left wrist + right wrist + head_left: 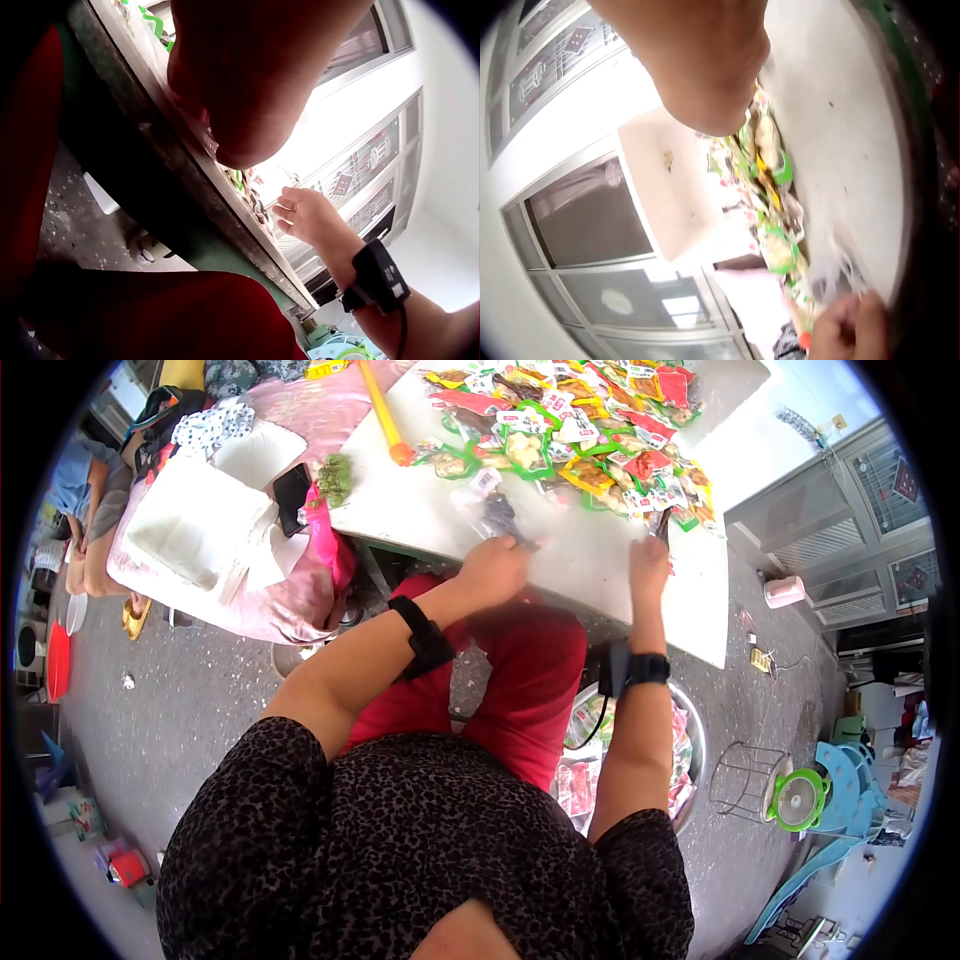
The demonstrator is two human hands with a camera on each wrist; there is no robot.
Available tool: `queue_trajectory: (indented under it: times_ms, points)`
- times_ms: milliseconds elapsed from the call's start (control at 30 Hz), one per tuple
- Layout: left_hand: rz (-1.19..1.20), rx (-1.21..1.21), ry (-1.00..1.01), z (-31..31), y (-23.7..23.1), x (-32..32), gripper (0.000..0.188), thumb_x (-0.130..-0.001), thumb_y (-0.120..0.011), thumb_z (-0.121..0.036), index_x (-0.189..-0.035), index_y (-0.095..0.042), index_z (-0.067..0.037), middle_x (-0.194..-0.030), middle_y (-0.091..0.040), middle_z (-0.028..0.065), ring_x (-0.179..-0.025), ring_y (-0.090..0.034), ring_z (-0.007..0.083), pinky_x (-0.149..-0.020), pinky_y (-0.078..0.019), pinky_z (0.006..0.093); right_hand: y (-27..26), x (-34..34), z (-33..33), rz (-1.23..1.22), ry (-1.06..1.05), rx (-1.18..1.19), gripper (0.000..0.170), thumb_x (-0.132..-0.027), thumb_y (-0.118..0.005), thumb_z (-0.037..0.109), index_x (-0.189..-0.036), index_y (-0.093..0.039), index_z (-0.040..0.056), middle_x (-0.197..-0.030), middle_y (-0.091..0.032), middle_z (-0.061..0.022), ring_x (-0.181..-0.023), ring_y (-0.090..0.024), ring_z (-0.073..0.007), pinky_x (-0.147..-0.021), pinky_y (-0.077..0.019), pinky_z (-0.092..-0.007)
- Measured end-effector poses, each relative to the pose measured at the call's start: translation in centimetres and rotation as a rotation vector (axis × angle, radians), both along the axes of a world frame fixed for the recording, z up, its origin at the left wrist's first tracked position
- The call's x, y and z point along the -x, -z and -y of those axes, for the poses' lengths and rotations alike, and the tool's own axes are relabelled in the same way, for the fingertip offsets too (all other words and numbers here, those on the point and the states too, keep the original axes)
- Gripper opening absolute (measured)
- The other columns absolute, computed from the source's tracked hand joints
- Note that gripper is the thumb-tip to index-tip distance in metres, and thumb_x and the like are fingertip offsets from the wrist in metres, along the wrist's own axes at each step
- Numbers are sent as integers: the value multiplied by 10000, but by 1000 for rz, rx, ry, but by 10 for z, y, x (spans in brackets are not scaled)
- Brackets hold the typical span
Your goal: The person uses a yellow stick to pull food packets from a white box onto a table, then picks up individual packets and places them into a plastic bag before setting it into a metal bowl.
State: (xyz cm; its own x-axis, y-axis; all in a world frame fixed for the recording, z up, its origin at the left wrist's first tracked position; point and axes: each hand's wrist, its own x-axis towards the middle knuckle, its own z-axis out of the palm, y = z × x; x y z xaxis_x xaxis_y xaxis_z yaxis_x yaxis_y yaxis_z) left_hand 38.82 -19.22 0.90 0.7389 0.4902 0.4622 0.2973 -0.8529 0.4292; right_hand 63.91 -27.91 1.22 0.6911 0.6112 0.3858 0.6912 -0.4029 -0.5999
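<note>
The person's two bare hands are working apart over a white tabletop (690, 605). The left hand (497, 572) is pinching a clear plastic bag (497, 512), its dark contents showing blurred just beyond the fingers. The right hand (650, 568) is reaching beside the near side of a heap of sealed food packets (590, 435); I cannot tell whether it is gripping anything. The heap is spreading beyond both hands. A yellow rod (381, 410) is lying beyond the left hand, farther left. Below the right hand, a metal basin (701, 755) is holding more packets.
</note>
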Motion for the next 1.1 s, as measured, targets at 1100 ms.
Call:
queue_trajectory:
  times_ms: [1100]
  points:
    - [143,94,0,15,-19,4,195,-679,-529,-149,-850,-519,-55,-761,-509,130,-736,-509,311,-644,-427,392,-36,51,115,-919,-220,-461,108,-824,-459,94,-811,-532,16,-702,-529,-6,-615,-468,-69,-570,-390,-195]
